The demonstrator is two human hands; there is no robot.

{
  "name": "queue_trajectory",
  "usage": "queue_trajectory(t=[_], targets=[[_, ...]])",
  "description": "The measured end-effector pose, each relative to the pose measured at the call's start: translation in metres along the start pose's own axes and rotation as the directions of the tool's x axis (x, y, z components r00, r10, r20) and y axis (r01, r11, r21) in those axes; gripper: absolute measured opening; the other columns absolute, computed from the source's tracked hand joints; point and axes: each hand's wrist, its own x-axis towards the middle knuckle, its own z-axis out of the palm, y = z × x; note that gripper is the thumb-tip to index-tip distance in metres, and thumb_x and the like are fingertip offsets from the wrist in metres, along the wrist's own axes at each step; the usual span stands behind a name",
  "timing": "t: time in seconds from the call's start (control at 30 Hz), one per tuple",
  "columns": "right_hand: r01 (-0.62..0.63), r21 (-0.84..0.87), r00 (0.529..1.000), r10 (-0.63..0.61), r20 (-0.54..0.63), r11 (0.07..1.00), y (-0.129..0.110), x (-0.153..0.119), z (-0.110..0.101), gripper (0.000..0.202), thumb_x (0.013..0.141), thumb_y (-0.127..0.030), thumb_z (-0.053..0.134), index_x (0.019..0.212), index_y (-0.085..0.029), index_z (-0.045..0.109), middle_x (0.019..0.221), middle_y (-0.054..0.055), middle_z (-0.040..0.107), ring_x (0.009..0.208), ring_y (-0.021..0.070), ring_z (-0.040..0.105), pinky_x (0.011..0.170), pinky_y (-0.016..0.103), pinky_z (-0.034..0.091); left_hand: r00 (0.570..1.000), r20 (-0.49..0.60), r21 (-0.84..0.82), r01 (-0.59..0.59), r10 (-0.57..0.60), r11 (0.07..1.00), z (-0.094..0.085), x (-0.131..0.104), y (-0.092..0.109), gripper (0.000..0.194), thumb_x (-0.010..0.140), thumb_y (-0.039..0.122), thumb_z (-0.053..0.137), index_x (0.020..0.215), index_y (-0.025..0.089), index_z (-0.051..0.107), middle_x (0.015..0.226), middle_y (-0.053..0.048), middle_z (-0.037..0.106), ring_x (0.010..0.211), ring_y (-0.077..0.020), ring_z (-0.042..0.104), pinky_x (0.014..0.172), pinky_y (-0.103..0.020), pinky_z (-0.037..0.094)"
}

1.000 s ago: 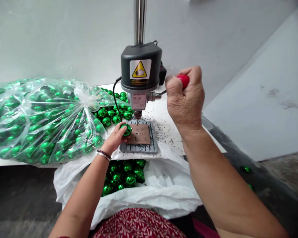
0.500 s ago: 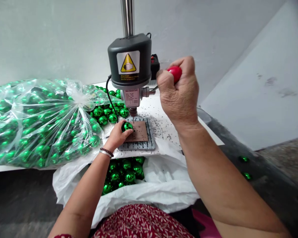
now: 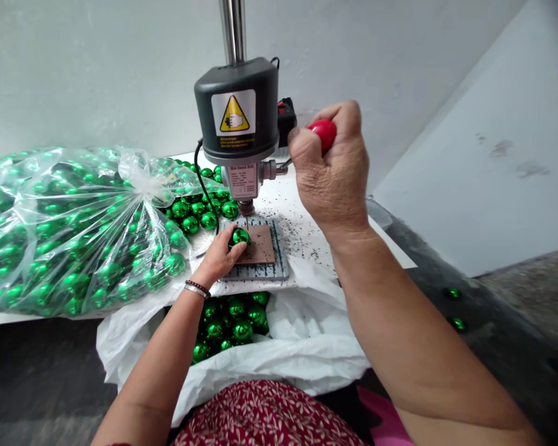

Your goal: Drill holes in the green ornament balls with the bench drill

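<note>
My left hand (image 3: 220, 253) grips a shiny green ball (image 3: 240, 236), thumb and fingers curled round it. The ball is at the left part of a brown board (image 3: 261, 244) on the grey base plate (image 3: 279, 267) of a small bench drill (image 3: 236, 114). Close above and slightly to the right of the ball points the thin drill bit (image 3: 247, 222); whether they touch I cannot tell. My right hand (image 3: 332, 164) is closed around the red knob (image 3: 324, 134) of the drill's lever, to the right of the drill head.
A clear plastic bag (image 3: 74, 235) full of green balls lies on the white table at left, loose balls (image 3: 186, 214) beside it. Below the table edge, a white bag (image 3: 307, 353) holds more balls. Dark shavings (image 3: 302, 238) litter the tabletop. A few balls (image 3: 456, 323) lie at lower right.
The whole view has shifted slightly, so everything sits a little further left. Both hands keep their grips on the ball and the knob.
</note>
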Motion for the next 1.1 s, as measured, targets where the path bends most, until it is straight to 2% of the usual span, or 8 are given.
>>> queue_trajectory(t=[0.1,0.23,0.37,0.53,0.8,0.93,1.1], targets=[[-0.009,0.001,1.0,0.009,0.009,1.0,-0.001,-0.001,0.0,0.022,0.089,-0.022,0.056,0.084,-0.018,0.035,0.073,-0.008,0.035,0.064,0.0007,0.031,0.071,0.017,0.037,0.998,0.008,-0.048,0.059,-0.058,0.997,-0.003,-0.001,0.006,0.056,0.089,0.032,0.054,0.14,0.012,0.047,0.136,-0.015,0.06,0.123,-0.0254,0.057,0.108,-0.04,0.042],[0.005,0.011,1.0,-0.005,0.009,1.0,0.0,-0.001,0.0,0.023,0.089,-0.023,0.056,0.083,-0.019,0.035,0.073,-0.008,0.035,0.064,0.0011,0.031,0.072,0.018,0.038,0.986,-0.033,-0.099,0.16,-0.164,0.982,-0.004,0.0,0.011,0.053,0.083,0.033,0.062,0.133,0.017,0.055,0.118,-0.007,0.069,0.106,-0.0221,0.064,0.097,-0.035,0.049],[0.037,0.032,0.999,-0.037,0.003,0.999,0.003,-0.001,-0.001,0.021,0.088,-0.024,0.056,0.085,-0.018,0.037,0.073,-0.008,0.035,0.063,0.0004,0.031,0.071,0.017,0.038,0.977,-0.044,-0.107,0.203,-0.209,0.973,-0.003,0.004,0.012,0.055,0.075,0.032,0.07,0.128,0.017,0.06,0.106,-0.005,0.072,0.095,-0.0216,0.066,0.088,-0.033,0.051],[0.012,0.026,1.0,-0.012,0.001,1.0,0.002,-0.001,0.0,0.021,0.088,-0.023,0.057,0.085,-0.018,0.037,0.073,-0.009,0.035,0.062,-0.0005,0.031,0.07,0.016,0.037,0.985,-0.037,-0.036,0.167,-0.168,0.985,-0.005,0.008,0.014,0.058,0.071,0.027,0.073,0.127,0.017,0.062,0.108,-0.005,0.072,0.099,-0.0224,0.066,0.093,-0.035,0.051],[0.048,0.063,0.999,-0.048,-0.002,0.997,0.005,-0.002,-0.001,0.02,0.087,-0.025,0.057,0.085,-0.018,0.039,0.072,-0.01,0.037,0.061,-0.0011,0.033,0.073,0.016,0.041,1.0,0.026,0.05,-0.01,0.009,0.999,0.0,0.016,0.014,0.06,0.068,0.021,0.076,0.126,0.018,0.063,0.129,-0.01,0.065,0.119,-0.0256,0.059,0.109,-0.04,0.043],[0.054,0.03,0.998,-0.053,-0.015,0.998,0.005,-0.002,-0.001,0.021,0.087,-0.025,0.059,0.085,-0.018,0.04,0.071,-0.009,0.037,0.061,0.0004,0.033,0.07,0.016,0.041,0.997,0.049,-0.056,0.054,-0.051,0.997,0.003,0.015,0.015,0.059,0.072,0.028,0.076,0.129,0.019,0.063,0.129,-0.01,0.066,0.118,-0.0262,0.06,0.108,-0.042,0.044],[0.094,-0.036,0.994,-0.096,-0.059,0.995,0.009,-0.002,0.0,0.02,0.086,-0.024,0.059,0.083,-0.019,0.04,0.07,-0.008,0.039,0.062,0.0031,0.036,0.065,0.018,0.041,0.987,0.061,-0.195,0.159,-0.15,0.968,0.007,0.012,0.019,0.06,0.074,0.031,0.074,0.131,0.018,0.062,0.113,-0.006,0.072,0.103,-0.0226,0.065,0.099,-0.037,0.05]])
